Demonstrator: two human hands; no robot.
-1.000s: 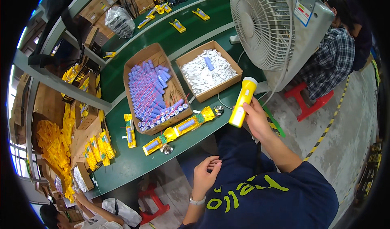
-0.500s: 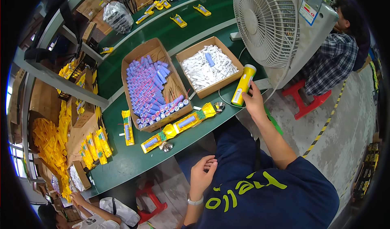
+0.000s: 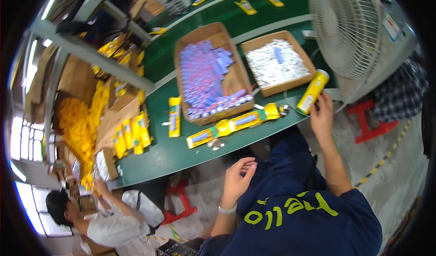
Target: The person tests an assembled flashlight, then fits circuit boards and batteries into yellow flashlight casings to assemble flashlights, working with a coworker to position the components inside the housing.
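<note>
My right hand (image 3: pixel 323 115) is at the near right of the green table, its thumb and fingers closed against the lower side of a yellow cylinder (image 3: pixel 313 91) with a pale label. The cylinder leans away to the upper right. Over my lap, my left hand (image 3: pixel 240 176) is loosely curled, with nothing visible in it. A row of yellow-wrapped battery packs (image 3: pixel 230 125) with blue cells lies along the near table edge, a shiny metal cup (image 3: pixel 216 144) below it. A single yellow pack (image 3: pixel 174 117) lies to its left.
A cardboard box (image 3: pixel 180 45) holds many purple-blue battery cells; beside it, a shallower box (image 3: pixel 268 91) holds white pieces. A large fan (image 3: pixel 347 29) stands at the right. At far left, a co-worker (image 3: pixel 118 224) reaches toward yellow wrappers (image 3: pixel 75 120). Red stools (image 3: pixel 370 124) stand on the floor.
The view has turned, so the table and boxes appear further right and the co-worker at left shows more. My hands keep nearly the same poses; the cylinder stays by my right hand.
</note>
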